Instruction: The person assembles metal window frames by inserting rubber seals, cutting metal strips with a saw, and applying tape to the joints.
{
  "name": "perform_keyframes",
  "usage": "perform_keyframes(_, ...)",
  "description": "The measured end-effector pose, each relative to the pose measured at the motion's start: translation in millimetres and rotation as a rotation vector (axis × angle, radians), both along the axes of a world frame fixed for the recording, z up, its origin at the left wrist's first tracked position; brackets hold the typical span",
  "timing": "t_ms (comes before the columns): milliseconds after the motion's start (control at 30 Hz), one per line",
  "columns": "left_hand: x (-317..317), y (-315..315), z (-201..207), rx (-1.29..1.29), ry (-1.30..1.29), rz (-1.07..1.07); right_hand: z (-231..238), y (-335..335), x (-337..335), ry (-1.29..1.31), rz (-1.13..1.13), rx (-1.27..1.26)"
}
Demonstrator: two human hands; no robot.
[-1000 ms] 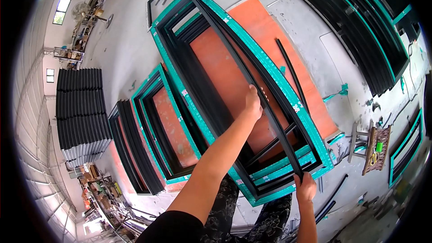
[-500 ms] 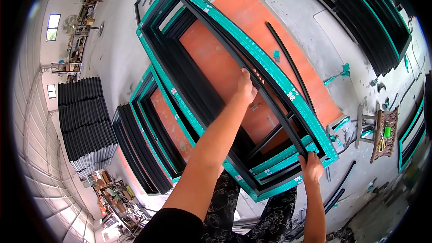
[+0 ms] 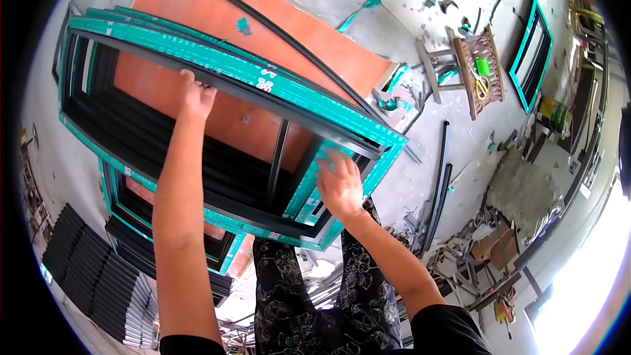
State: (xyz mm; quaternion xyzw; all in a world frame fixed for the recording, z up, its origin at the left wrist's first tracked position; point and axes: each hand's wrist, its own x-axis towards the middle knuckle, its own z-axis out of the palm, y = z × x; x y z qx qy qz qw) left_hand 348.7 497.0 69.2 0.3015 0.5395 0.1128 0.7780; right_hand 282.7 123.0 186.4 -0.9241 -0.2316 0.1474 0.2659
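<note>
The left hand (image 3: 197, 96) pinches the dark bar (image 3: 276, 106) along the green frame's (image 3: 309, 98) twelve-o'clock side; the right hand (image 3: 340, 185), fingers loosely spread, is near four o'clock. Supporting both ends should limit twisting.

Black sleeves (image 3: 450, 330), floral-patterned black trousers (image 3: 319, 329)

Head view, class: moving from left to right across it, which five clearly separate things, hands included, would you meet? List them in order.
Stack of black bars, left hand, right hand, stool, small green-edged frame.
</note>
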Motion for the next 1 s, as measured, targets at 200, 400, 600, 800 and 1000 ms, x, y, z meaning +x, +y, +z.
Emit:
perform_keyframes(200,-13.4,0.4,0.4,-0.016,0.096,0.043,-16.3,-13.4,17.9,-0.072,-0.016,-0.076)
perform_keyframes(400,-46.6,6.0,-4.2,0.024,0.135,0.02,-34.8,-18.5,4.9,-0.01,-0.021,-0.146)
perform_keyframes(600,-20.9,7.2,-19.7,0.028,0.131,0.011,-26.2,-42.5,27.0,-0.014,-0.021,-0.314)
perform_keyframes(800,-10.4,-0.7,-6.9,0.027,0.171,0.048,-48.2,-74.0,49.6,-0.062,0.075,-0.431)
perform_keyframes(1000,1.2,-8.2,2.4,0.058,0.146,0.007,-58.8,-77.2,57.1,-0.191,0.059,-0.377)
